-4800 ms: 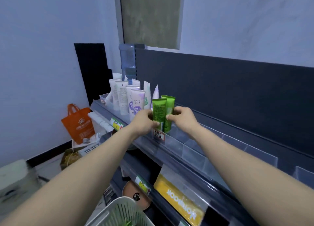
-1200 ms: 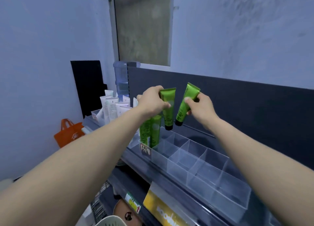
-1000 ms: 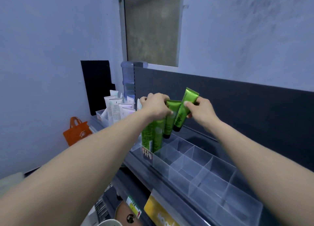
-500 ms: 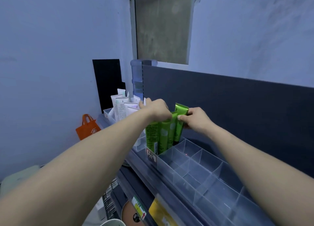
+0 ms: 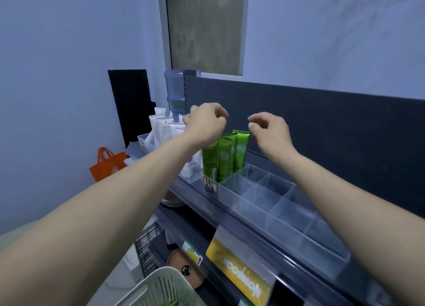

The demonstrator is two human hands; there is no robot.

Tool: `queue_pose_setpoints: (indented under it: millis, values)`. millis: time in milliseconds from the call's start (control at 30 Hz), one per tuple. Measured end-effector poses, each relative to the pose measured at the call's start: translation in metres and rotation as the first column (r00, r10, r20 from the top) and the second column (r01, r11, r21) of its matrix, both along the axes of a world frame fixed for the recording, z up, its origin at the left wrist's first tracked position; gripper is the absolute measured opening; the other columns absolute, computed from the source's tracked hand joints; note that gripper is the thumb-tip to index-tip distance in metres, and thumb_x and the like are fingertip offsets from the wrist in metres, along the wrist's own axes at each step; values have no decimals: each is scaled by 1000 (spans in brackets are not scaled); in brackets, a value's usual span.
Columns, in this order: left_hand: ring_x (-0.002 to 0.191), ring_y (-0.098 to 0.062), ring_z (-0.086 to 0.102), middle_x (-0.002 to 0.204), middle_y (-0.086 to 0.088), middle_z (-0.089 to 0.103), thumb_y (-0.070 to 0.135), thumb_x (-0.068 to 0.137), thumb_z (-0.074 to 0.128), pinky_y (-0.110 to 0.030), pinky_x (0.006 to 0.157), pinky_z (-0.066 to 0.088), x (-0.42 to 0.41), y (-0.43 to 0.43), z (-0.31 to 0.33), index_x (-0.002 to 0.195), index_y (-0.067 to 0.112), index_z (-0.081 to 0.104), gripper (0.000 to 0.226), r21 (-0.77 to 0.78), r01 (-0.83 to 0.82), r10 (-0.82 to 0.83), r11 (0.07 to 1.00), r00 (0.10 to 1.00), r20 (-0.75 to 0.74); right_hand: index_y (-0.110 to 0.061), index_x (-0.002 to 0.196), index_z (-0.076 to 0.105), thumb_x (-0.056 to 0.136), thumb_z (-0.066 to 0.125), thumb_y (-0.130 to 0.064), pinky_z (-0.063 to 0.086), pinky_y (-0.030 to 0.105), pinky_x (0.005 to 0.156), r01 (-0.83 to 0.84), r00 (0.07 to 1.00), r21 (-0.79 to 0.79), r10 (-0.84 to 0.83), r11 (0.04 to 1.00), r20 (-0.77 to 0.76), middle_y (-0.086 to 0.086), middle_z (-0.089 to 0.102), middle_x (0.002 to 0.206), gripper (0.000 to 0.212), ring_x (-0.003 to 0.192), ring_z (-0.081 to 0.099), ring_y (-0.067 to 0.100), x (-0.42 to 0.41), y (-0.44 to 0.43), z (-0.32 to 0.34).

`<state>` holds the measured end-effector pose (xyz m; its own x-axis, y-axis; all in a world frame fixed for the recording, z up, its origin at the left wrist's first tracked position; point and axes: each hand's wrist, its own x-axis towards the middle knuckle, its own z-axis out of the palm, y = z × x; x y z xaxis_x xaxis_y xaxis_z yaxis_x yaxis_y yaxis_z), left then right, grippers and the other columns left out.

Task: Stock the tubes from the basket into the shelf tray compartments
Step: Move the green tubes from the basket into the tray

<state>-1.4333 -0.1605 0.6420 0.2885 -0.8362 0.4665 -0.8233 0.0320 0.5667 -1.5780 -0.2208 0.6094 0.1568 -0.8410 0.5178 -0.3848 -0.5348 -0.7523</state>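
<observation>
Green tubes (image 5: pixel 226 156), just below left hand (image 5: pixel 207 123), right hand (image 5: pixel 270 128)

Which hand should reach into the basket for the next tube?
Left hand, probably: both are empty, but the basket sits low under the left forearm; the right hand is farther off.

Forearms bare along whole visible length; left hand (image 5: pixel 205 124), right hand (image 5: pixel 269 129) bare too.
</observation>
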Motion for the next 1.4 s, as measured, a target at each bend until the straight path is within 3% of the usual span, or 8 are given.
queue_pose_setpoints:
  millis: [200, 333, 533, 667, 967, 1100, 1233, 1400]
  values:
    - [101, -24, 59, 95, 2, 68, 23, 74, 50, -36, 91, 46, 27, 61, -39, 92, 25, 70, 27, 39, 151, -151, 988, 989, -12, -14, 93, 71, 84, 59, -12, 55, 39, 81, -88, 996, -11, 88, 996, 13, -3, 67, 81, 15, 77, 63, 17, 30, 96, -29]
    - [95, -20, 61, 94, -4, 69, 18, 76, 58, -26, 81, 46, 51, 106, -113, 90, 21, 70, 19, 303, 239, -251, 922, 968, 1, -9, 94, 71, 85, 60, -8, 51, 35, 77, -136, 982, 111, 149, 984, -117, -1, 65, 79, 14, 74, 58, 14, 49, 160, -104]
    - [79, -19, 59, 84, -5, 64, 9, 80, 65, -24, 71, 43, 70, 163, -246, 90, 6, 70, 11, 654, 294, -323, 697, 943, -79, -9, 98, 71, 88, 60, -12, 45, 27, 81, -23, 859, 502, 274, 864, -433, 2, 67, 91, 15, 87, 58, 14, 55, 236, -237]
    - [82, -19, 56, 88, -5, 61, 5, 80, 64, -26, 73, 46, 78, 192, -311, 88, 10, 67, 10, 810, 299, -402, 504, 912, -87, -9, 88, 69, 89, 59, -9, 43, 28, 73, 53, 747, 704, 440, 708, -498, 0, 62, 81, 9, 80, 57, 15, 51, 264, -298]
    - [91, -21, 56, 100, -7, 62, 7, 83, 64, -31, 86, 48, 65, 208, -400, 104, 6, 64, 21, 896, 308, -403, 321, 900, -165, 4, 110, 64, 94, 54, -16, 46, 31, 88, 241, 615, 803, 554, 545, -561, 12, 63, 104, 28, 109, 58, 30, 30, 269, -371]
    - [94, -23, 60, 110, -14, 66, 12, 86, 59, -33, 85, 49, 48, 200, -431, 104, 2, 66, 22, 917, 270, -396, 293, 907, -141, 6, 114, 61, 93, 54, -19, 48, 35, 83, 286, 676, 822, 504, 492, -537, 18, 61, 108, 34, 103, 59, 31, 23, 258, -395]
    - [107, -28, 60, 118, -14, 63, 14, 90, 56, -34, 89, 49, 34, 196, -457, 114, 2, 63, 28, 936, 258, -400, 239, 905, -147, 0, 115, 62, 91, 54, -18, 38, 26, 59, 344, 777, 865, 405, 367, -481, 12, 54, 86, 32, 74, 52, 19, 29, 254, -412]
    - [93, -26, 62, 110, -14, 64, 13, 91, 55, -32, 81, 51, 24, 192, -476, 110, 0, 61, 23, 961, 210, -375, 179, 918, -131, -1, 109, 61, 87, 67, -23, 42, 24, 52, 410, 801, 858, 328, 310, -501, 8, 61, 83, 32, 67, 58, 19, 34, 250, -427]
